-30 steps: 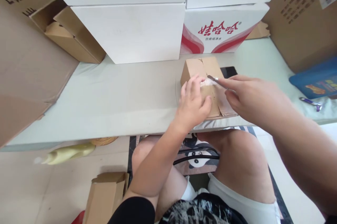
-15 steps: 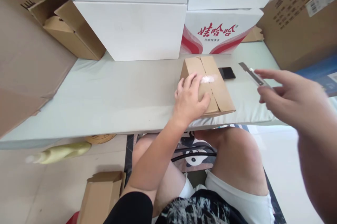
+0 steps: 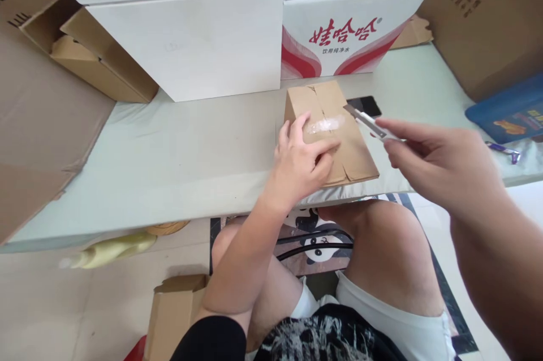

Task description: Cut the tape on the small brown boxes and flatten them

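Observation:
A small brown cardboard box (image 3: 350, 151) lies on the covered bench near its front edge, with a strip of shiny tape (image 3: 326, 124) across its top seam. My left hand (image 3: 299, 160) rests on the box's left part, fingers spread. In my right hand (image 3: 441, 160) is a utility knife (image 3: 373, 125), pinched between thumb and fingers with its blade out. The blade's tip points left, at the right edge of the box top; whether it touches the cardboard I cannot tell. Behind the knife lies a black phone (image 3: 363, 106), partly covered.
White cartons (image 3: 190, 44) and a red-printed carton (image 3: 339, 38) line the back. Large brown cartons stand at both sides, an opened box (image 3: 106, 69) at left. A blue container (image 3: 509, 109) sits at right. On the floor are a yellow-green bottle (image 3: 116, 249) and a cardboard box (image 3: 172, 316).
My right hand has brought the utility knife left, up to the box. My left hand's fingers have shifted on the box, the index finger now extended rightward. The view has turned slightly right.

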Demonstrator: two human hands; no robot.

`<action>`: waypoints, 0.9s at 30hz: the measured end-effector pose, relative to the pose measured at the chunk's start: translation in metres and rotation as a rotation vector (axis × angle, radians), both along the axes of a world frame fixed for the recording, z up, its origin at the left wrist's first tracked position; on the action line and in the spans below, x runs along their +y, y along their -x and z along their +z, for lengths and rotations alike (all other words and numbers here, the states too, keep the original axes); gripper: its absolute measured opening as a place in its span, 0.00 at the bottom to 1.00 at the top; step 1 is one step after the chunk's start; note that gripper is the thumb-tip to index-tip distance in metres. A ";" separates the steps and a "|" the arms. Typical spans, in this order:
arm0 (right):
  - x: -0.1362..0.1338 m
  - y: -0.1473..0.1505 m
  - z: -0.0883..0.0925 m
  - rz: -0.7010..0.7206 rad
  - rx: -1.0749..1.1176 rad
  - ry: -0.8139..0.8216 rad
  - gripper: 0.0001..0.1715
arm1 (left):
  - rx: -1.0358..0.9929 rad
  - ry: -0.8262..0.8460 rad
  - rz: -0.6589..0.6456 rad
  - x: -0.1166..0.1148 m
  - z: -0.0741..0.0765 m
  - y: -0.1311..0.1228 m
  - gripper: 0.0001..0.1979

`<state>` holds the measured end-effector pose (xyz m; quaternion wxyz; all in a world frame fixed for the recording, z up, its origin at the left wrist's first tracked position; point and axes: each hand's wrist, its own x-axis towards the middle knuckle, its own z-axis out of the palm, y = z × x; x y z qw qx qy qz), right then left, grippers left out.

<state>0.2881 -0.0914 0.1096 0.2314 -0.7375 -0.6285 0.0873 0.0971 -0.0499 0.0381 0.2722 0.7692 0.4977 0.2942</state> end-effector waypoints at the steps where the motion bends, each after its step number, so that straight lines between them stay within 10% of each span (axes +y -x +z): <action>1: 0.000 0.001 0.003 0.038 -0.038 0.022 0.24 | 0.002 -0.006 0.003 0.000 0.000 -0.001 0.16; 11: 0.022 0.014 0.015 0.291 -0.230 0.199 0.25 | 0.008 -0.057 -0.043 0.005 -0.005 0.001 0.17; 27: 0.019 0.021 0.018 0.282 -0.284 0.137 0.25 | -0.042 -0.003 -0.046 0.006 -0.010 -0.002 0.17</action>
